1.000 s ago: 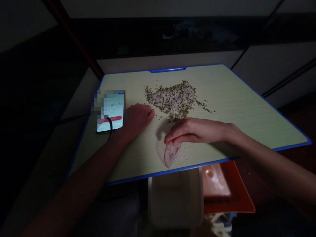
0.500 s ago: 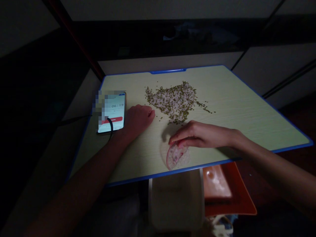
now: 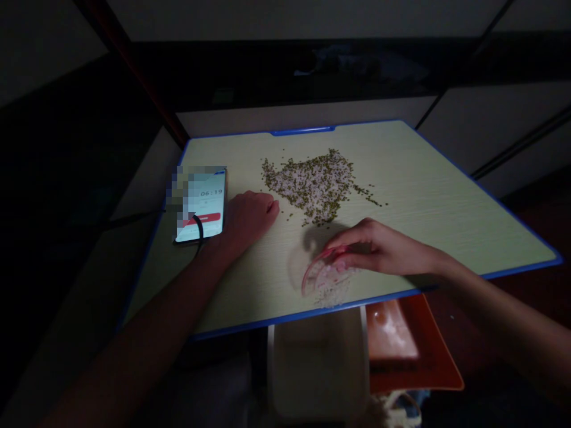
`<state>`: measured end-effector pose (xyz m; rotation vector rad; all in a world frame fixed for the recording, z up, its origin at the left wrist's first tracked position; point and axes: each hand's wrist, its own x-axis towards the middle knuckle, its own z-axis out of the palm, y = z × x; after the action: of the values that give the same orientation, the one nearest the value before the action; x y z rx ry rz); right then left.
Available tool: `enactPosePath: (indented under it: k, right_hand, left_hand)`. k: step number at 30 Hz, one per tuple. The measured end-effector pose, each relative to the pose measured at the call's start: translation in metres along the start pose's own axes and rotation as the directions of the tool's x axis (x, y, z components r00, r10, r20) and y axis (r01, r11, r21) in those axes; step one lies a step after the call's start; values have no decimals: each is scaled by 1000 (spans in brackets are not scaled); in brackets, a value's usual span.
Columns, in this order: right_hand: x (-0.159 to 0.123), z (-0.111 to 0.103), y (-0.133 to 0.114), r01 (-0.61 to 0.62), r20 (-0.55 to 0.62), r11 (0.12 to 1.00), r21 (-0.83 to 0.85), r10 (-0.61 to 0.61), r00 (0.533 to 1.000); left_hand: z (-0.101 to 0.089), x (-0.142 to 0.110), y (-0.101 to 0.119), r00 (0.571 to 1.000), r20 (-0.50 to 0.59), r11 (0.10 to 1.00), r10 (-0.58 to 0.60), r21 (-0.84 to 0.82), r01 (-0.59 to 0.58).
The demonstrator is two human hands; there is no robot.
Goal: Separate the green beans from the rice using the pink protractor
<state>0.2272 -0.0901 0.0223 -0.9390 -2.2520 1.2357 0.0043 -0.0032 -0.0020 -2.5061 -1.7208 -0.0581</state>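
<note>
A clear, pink-rimmed round dish leans on its side close to the table's front edge. My right hand pinches its upper rim between thumb and fingers. Small white grains lie at the dish's mouth; whether some are still inside is hard to tell. Beyond it spreads a mixed heap of green beans and white grains, with a few beans trailing off to the right. My left hand rests on the table as a loose fist, left of the heap and beside a phone.
The pale tabletop has a blue edge. A black cord crosses the lit phone, which shows a timer. Below the front edge are a pale open bin and an orange tray. Dark panels stand behind.
My right hand has shifted right with the dish and tipped it. More white grains now show at its mouth by the front edge. My left hand stays in place.
</note>
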Motion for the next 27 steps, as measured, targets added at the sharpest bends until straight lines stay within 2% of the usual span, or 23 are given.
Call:
enactPosePath:
  k: [3, 8, 12, 16, 19, 24, 27]
  right_hand:
    - [-16, -4, 6, -165, -179, 981, 105, 182, 967]
    - [-42, -5, 18, -319, -364, 906, 278, 407, 838]
    - [-51, 4, 16, -376, -466, 869, 323, 491, 736]
    - [-51, 19, 6, -424, -528, 857, 292, 514, 676]
    - [-46, 27, 2, -426, -516, 849, 312, 528, 675]
    - [-32, 37, -1, -388, -489, 876, 286, 482, 727]
    - [-25, 42, 0, -378, -482, 886, 268, 463, 743]
  left_hand:
    - [2, 1, -1, 1000, -12, 1000, 6, -24, -7]
    - [2, 0, 0, 1000, -11, 1000, -4, -18, 4]
    - [-3, -1, 2, 1000, 10, 1000, -17, 8, 17]
    - [-4, -1, 2, 1000, 16, 1000, -21, -1, 21]
    - [-1, 0, 1, 1000, -3, 1000, -8, -2, 8]
    - [2, 1, -2, 1000, -28, 1000, 1, 12, 0]
    - [2, 1, -2, 1000, -31, 1000, 7, 12, -6]
